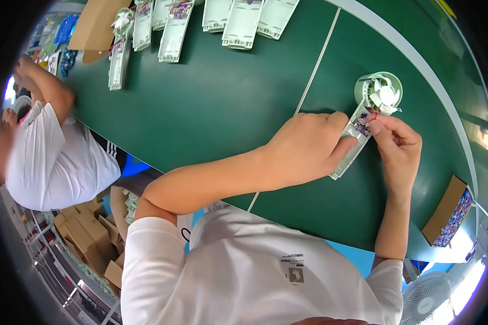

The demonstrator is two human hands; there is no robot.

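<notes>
A pale green handheld fan housing (344, 162) lies on the green table, with its handle shell open. At its far end a round ring surrounds white fan blades (385, 95). Inside the handle sits a small purple circuit board (361, 125) with red and dark wires. My left hand (312, 146) is closed over the handle's left edge and holds it. The thumb and forefinger of my right hand (398, 143) pinch the thin wires (373, 115) beside the board, just below the blades.
Several similar fan housings (173, 33) lie along the table's far side, near a cardboard box (98, 24). An open carton of small colourful parts (450, 216) is at the right edge. Another person in a white shirt (59, 157) sits at left, near cardboard boxes (89, 233). A floor fan (427, 298) is at lower right.
</notes>
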